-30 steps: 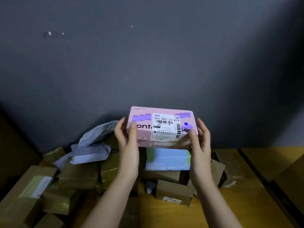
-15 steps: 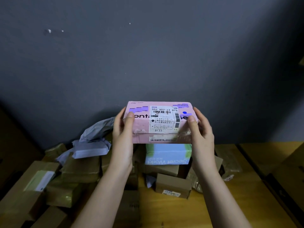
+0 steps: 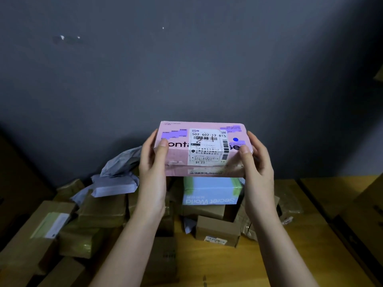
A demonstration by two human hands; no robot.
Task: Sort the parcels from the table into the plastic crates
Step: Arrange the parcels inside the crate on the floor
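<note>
A pink box (image 3: 178, 154) with a white shipping label is held in the air above the parcel pile, label side facing me. My left hand (image 3: 152, 168) grips its left end, thumb on the top face. My right hand (image 3: 258, 166) grips its right end the same way. Below it lies a pale blue and green box (image 3: 209, 190) on top of brown cartons. No plastic crate is in view.
Brown cardboard parcels (image 3: 99, 210) and grey mailer bags (image 3: 116, 183) are heaped on the wooden table (image 3: 259, 264) against a dark grey wall. A small brown box (image 3: 217, 230) sits at the front of the heap. A large carton edge (image 3: 364, 214) stands at the right.
Both hands have lifted the pink box a little higher and tilted its label face more toward me. The pile below has not moved.
</note>
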